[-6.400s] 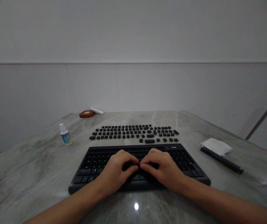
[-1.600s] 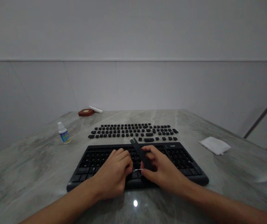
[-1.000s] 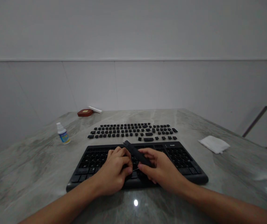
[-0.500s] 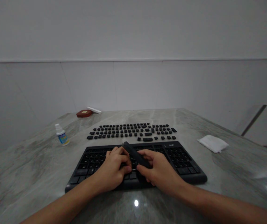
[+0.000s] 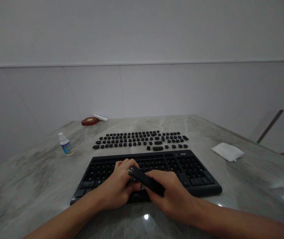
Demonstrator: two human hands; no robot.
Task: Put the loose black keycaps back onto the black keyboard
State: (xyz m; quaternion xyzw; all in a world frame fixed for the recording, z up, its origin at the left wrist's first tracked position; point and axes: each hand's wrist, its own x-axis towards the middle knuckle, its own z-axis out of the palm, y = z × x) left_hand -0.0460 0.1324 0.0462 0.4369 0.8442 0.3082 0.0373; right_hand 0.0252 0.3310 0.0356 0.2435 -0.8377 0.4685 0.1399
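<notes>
Indoors, at a grey marbled table (image 5: 241, 186) before a pale wall (image 5: 156, 89), a person's right hand (image 5: 172, 195) clamps a black tool (image 5: 147, 181) above a dark keyboard (image 5: 154, 162); the left hand (image 5: 119, 184) curls low over it, though whether it pinches anything cannot be told. Loose keycaps (image 5: 139, 143) lie in rows just beyond. Seconds earlier, the tool lay beside the white cloth (image 5: 227, 152) at right.

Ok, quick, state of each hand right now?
Left hand: fingers curled over the keyboard; whether it grips anything cannot be told.
Right hand: closed, holding a slim black tool.
</notes>
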